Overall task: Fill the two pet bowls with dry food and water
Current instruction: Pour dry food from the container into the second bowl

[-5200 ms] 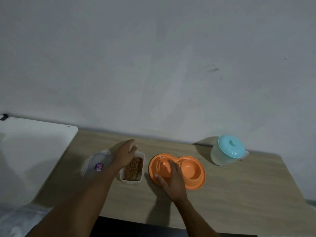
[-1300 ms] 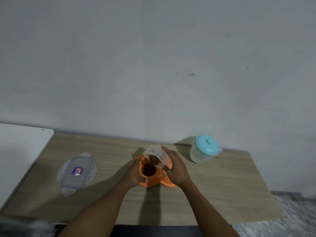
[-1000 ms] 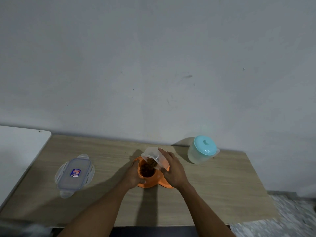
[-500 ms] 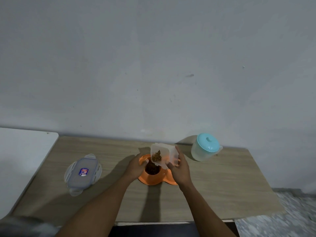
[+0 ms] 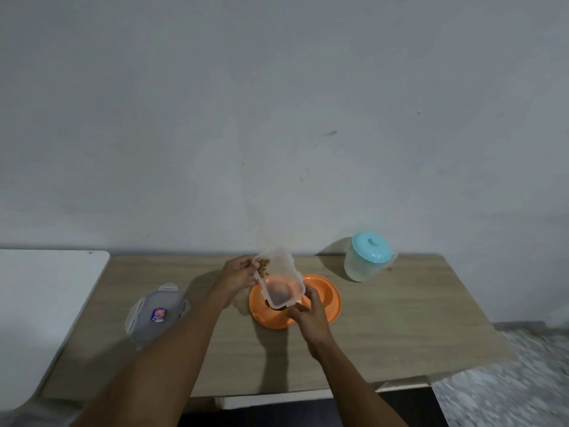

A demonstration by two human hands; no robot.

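An orange double pet bowl (image 5: 326, 298) lies in the middle of the wooden table (image 5: 400, 328). Over its left bowl I hold a clear plastic food container (image 5: 281, 280), nearly level, with a few brown kibbles left at its far end. My left hand (image 5: 238, 275) grips the container's far left edge. My right hand (image 5: 308, 311) holds its near right corner. Dark kibble shows in the left bowl under the container. A clear water jug with a turquoise lid (image 5: 369, 255) stands at the back right, lid on.
The container's clear lid (image 5: 157, 312) with a small label lies flat on the table's left side. A white surface (image 5: 40, 306) adjoins the table on the left. A grey wall stands right behind the table. Speckled floor (image 5: 508, 380) shows at the right.
The container has swung back from its steep pouring tilt to nearly level. My left hand left the bowl's rim and took hold of the container. More kibble lies in the left bowl.
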